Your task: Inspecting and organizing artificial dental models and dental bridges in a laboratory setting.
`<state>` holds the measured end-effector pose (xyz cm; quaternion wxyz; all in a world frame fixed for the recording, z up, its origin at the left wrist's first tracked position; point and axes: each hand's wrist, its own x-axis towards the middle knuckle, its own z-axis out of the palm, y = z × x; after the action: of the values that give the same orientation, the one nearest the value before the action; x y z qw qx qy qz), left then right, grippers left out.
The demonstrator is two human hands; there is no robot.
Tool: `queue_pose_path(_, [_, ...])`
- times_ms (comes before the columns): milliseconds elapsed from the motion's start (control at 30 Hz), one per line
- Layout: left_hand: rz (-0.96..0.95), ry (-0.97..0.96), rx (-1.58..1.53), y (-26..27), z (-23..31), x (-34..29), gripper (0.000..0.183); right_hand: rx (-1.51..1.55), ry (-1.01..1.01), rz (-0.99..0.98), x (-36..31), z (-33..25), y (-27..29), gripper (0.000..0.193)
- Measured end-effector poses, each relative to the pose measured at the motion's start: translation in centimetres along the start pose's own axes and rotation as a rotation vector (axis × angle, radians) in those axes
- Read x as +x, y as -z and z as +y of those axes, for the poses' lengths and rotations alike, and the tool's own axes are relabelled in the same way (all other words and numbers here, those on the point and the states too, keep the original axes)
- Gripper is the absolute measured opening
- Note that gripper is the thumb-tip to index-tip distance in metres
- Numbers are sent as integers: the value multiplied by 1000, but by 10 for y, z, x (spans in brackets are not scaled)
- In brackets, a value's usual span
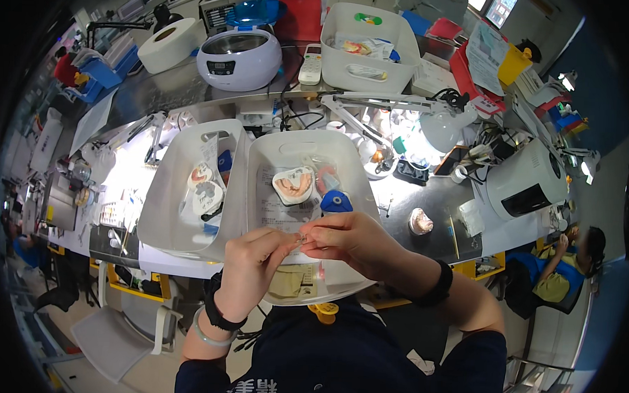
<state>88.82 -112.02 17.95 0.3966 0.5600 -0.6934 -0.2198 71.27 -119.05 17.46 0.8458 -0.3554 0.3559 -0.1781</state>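
Observation:
Over the near part of a white plastic bin [262,149], my left hand [255,258] and my right hand [354,241] meet fingertip to fingertip. Both are closed in a pinch around something tiny, too small and covered to name. Beyond them in the bin lies a plaster dental cast [293,185] with a pinkish arch, on a printed sheet. A blue rounded-triangular piece [336,202] sits just past my right hand, beside clear plastic bags. Below my hands, a yellowish paper [287,281] rests at the bin's near end.
A second white bin [163,219] on the left holds more casts [208,197]. Behind stand a lilac ultrasonic cleaner [239,59], a paper roll [171,46] and another bin [334,31]. A lamp [439,131] reaches over the right side, near a white machine [527,180]. Another person [561,271] sits far right.

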Motion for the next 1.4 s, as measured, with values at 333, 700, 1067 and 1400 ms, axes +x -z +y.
queue_pose_path(333, [19, 16, -69, 2, -7, -1, 8, -4, 32, -28, 3, 0, -3, 33])
queue_pose_path(700, [52, 142, -224, -5, -15, -5, 8, 0, 52, 3, 4, 1, -5, 29])
queue_pose_path(1067, [47, 272, -521, -7, -19, -5, 7, 118, 43, -32, 3, 2, -4, 31])
queue_pose_path(1400, [11, 330, -721, -3, -26, -4, 9, 283, -23, -39, 2, -6, -11, 28])
